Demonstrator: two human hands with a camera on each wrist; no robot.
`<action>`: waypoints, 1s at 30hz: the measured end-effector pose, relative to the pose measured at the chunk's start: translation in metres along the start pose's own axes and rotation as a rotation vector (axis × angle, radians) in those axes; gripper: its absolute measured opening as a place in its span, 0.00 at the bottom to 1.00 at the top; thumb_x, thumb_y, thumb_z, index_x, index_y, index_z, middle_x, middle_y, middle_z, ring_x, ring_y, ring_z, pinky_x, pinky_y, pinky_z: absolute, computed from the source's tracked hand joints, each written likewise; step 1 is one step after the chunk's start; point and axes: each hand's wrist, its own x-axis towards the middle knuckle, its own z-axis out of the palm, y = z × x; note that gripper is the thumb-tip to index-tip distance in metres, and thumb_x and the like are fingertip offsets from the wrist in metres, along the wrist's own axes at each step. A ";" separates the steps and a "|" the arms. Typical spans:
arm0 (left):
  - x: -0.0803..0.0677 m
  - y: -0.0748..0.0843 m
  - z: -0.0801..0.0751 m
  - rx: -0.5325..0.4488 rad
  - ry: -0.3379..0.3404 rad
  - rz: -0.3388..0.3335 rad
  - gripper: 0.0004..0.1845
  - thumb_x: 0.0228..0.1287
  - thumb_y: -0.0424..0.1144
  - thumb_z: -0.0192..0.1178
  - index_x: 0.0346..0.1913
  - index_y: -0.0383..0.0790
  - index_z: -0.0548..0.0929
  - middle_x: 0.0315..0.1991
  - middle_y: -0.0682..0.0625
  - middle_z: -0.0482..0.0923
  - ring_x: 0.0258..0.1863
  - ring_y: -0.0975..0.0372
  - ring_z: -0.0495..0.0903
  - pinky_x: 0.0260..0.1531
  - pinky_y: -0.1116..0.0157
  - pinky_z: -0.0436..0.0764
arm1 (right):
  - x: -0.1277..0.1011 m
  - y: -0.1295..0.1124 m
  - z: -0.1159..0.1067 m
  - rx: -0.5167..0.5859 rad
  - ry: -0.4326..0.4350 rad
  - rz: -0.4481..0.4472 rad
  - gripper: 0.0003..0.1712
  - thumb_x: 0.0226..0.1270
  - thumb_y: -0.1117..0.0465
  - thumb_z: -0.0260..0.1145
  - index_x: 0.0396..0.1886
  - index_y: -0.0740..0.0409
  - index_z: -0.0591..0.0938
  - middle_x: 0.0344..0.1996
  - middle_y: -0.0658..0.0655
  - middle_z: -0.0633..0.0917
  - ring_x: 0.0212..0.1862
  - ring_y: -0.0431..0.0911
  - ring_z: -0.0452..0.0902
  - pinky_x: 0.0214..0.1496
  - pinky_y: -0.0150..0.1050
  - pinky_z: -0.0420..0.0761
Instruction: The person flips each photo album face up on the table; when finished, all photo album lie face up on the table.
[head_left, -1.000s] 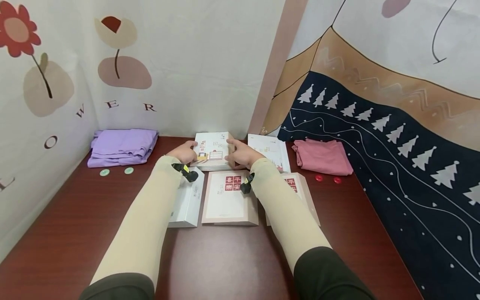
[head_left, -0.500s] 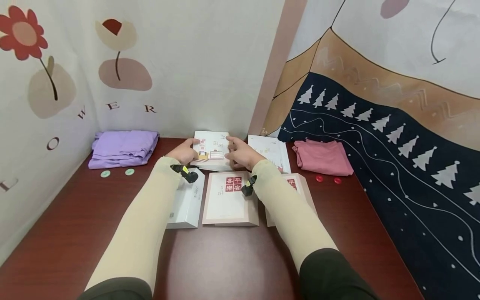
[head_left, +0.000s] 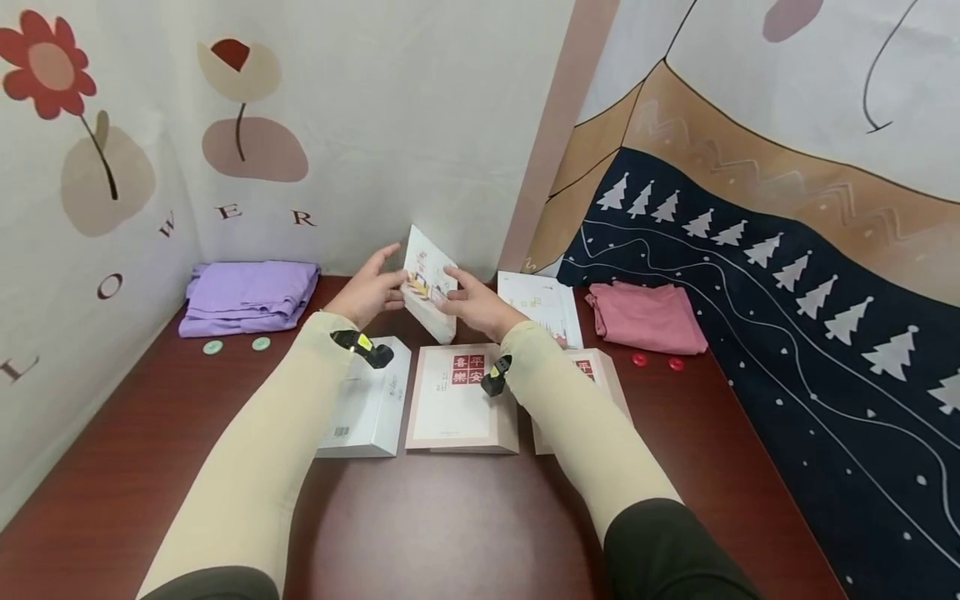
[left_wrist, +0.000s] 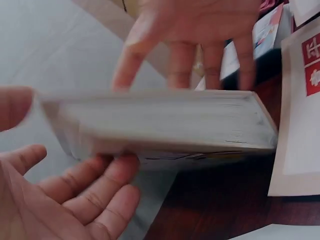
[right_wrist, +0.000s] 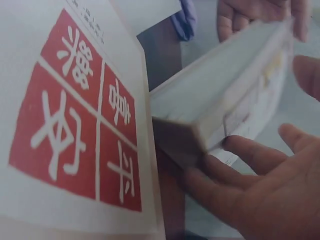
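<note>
Both hands hold a white illustrated box (head_left: 427, 287) tipped up on one edge above the back of the dark red table (head_left: 450, 525). My left hand (head_left: 386, 279) grips its left side, thumb by the end and fingers (left_wrist: 100, 185) curled under the box (left_wrist: 160, 120). On the right side my right hand (head_left: 453, 292) has its fingers (right_wrist: 225, 175) beneath the box (right_wrist: 225, 100) and its thumb over the upper face. Just below lies a flat box with red characters (head_left: 461, 396).
A white box (head_left: 367, 404) lies left of the red-character box, another box (head_left: 596, 371) right of it under my forearm. A flat white lid (head_left: 540, 304), pink cloth (head_left: 645, 315) with two red buttons (head_left: 637, 358), and purple cloth (head_left: 247, 293) with green buttons (head_left: 212, 346) line the back.
The illustrated box lay flat on the table under both hands; it has been lifted and tilted up on edge. My left hand's fingers have spread.
</note>
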 end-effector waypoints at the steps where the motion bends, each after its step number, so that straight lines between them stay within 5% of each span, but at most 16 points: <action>1: -0.001 0.001 0.001 -0.013 -0.021 0.010 0.36 0.87 0.43 0.43 0.87 0.56 0.40 0.73 0.33 0.66 0.52 0.56 0.81 0.68 0.49 0.75 | 0.000 0.000 0.001 0.011 0.002 -0.019 0.46 0.79 0.55 0.66 0.87 0.37 0.52 0.79 0.68 0.65 0.79 0.58 0.65 0.78 0.59 0.68; 7: -0.004 -0.002 0.010 -0.010 -0.130 0.072 0.31 0.89 0.47 0.33 0.87 0.49 0.44 0.82 0.35 0.59 0.71 0.41 0.72 0.76 0.42 0.65 | 0.000 -0.006 0.009 0.123 0.028 -0.132 0.56 0.75 0.53 0.70 0.87 0.27 0.43 0.81 0.68 0.61 0.75 0.64 0.69 0.69 0.66 0.76; 13: 0.002 -0.012 0.019 0.171 -0.166 0.073 0.32 0.88 0.47 0.40 0.86 0.45 0.48 0.78 0.35 0.65 0.75 0.41 0.68 0.77 0.41 0.63 | 0.001 -0.005 0.015 -0.144 0.214 -0.088 0.61 0.67 0.63 0.74 0.88 0.32 0.46 0.80 0.62 0.65 0.59 0.55 0.81 0.48 0.42 0.85; 16: 0.004 -0.016 0.018 0.337 -0.132 0.033 0.34 0.86 0.47 0.45 0.86 0.41 0.50 0.76 0.33 0.68 0.75 0.43 0.69 0.76 0.42 0.66 | 0.002 -0.001 0.013 -0.193 0.270 -0.035 0.61 0.64 0.71 0.70 0.88 0.39 0.48 0.78 0.63 0.68 0.53 0.56 0.80 0.42 0.40 0.82; 23: 0.015 -0.033 -0.001 0.665 -0.039 -0.060 0.37 0.79 0.41 0.51 0.84 0.33 0.54 0.81 0.32 0.58 0.77 0.43 0.63 0.79 0.44 0.60 | 0.003 0.005 0.013 -0.280 0.413 0.074 0.60 0.59 0.76 0.64 0.88 0.46 0.50 0.79 0.70 0.61 0.68 0.60 0.70 0.57 0.46 0.78; 30: 0.015 -0.035 -0.009 0.622 -0.040 -0.081 0.39 0.78 0.40 0.53 0.85 0.37 0.52 0.81 0.34 0.59 0.75 0.43 0.67 0.77 0.43 0.63 | 0.005 0.013 0.013 -0.185 0.331 0.145 0.60 0.63 0.70 0.70 0.88 0.46 0.49 0.78 0.67 0.67 0.71 0.58 0.71 0.68 0.49 0.76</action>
